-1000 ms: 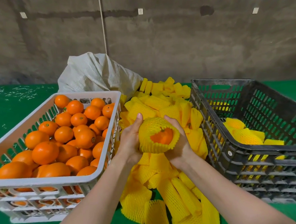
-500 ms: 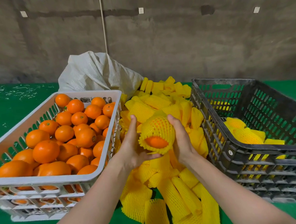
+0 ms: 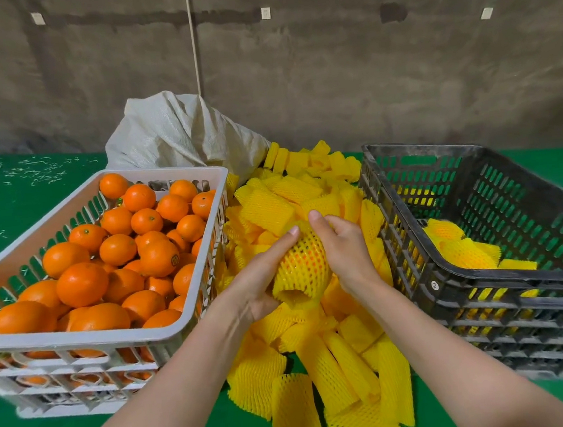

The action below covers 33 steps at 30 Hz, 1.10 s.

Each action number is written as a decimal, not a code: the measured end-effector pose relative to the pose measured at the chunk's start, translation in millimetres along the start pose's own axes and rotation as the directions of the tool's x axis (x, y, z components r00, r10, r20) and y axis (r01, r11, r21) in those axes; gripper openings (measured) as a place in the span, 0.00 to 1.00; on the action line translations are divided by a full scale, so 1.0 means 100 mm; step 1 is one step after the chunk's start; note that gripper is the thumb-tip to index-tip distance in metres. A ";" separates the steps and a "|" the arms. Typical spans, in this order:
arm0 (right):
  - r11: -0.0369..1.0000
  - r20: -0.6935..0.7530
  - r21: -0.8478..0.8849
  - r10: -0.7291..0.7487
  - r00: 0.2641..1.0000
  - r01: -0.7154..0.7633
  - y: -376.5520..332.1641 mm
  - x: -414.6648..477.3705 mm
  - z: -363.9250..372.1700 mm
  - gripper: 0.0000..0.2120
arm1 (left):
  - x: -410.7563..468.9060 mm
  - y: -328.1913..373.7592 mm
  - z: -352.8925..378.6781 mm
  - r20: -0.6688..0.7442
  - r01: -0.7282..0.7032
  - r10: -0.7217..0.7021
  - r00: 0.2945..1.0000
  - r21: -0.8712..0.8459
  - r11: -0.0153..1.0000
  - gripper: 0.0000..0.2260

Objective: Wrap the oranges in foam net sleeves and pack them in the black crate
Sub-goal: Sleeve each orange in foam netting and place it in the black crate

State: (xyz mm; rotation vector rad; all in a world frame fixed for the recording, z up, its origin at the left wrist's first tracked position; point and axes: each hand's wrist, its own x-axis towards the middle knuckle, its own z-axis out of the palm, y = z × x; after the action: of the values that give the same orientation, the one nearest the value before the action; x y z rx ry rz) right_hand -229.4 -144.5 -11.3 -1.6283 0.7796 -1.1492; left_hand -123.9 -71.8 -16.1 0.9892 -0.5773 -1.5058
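Far left, a white crate point(image 3: 79, 339) heaped with bare oranges point(image 3: 82, 284). In the middle, cradled from below in the curled left hand point(image 3: 259, 284), one netted orange point(image 3: 303, 262), clasped on top by the right hand point(image 3: 345, 252), above the pile of loose foam net sleeves point(image 3: 343, 369). Draw the sleeve's open near end fully past the fruit, stretching evenly, without tearing mesh. Then rightward into the black crate point(image 3: 415, 150), beside the wrapped oranges point(image 3: 463, 254).

The orange point(image 3: 309, 262) has slid fully inside the foam net sleeve point(image 3: 293, 282), visible only through mesh.
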 end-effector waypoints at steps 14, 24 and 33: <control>0.992 0.032 -0.017 -0.123 0.992 0.123 0.09 -0.01 -0.04 0.03 | 0.01 -0.03 -0.02 -0.032 0.049 -0.045 0.998 0.111 0.993 0.27; 0.937 0.253 -0.225 -0.210 0.944 0.268 0.12 -0.33 -0.10 0.20 | 0.00 0.00 0.05 -0.180 -0.209 0.256 0.950 0.245 0.947 0.34; 0.924 0.156 -0.290 -0.213 0.965 0.251 0.04 -0.26 -0.37 0.39 | 0.13 0.22 0.45 -0.001 -0.052 0.052 0.999 -0.127 0.991 0.42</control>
State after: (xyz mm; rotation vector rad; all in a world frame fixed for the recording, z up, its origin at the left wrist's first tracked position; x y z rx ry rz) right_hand -272.6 -135.7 -20.0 -2.0780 0.7265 -1.1189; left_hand -149.1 -96.3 21.4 0.8685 -0.4990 -1.4785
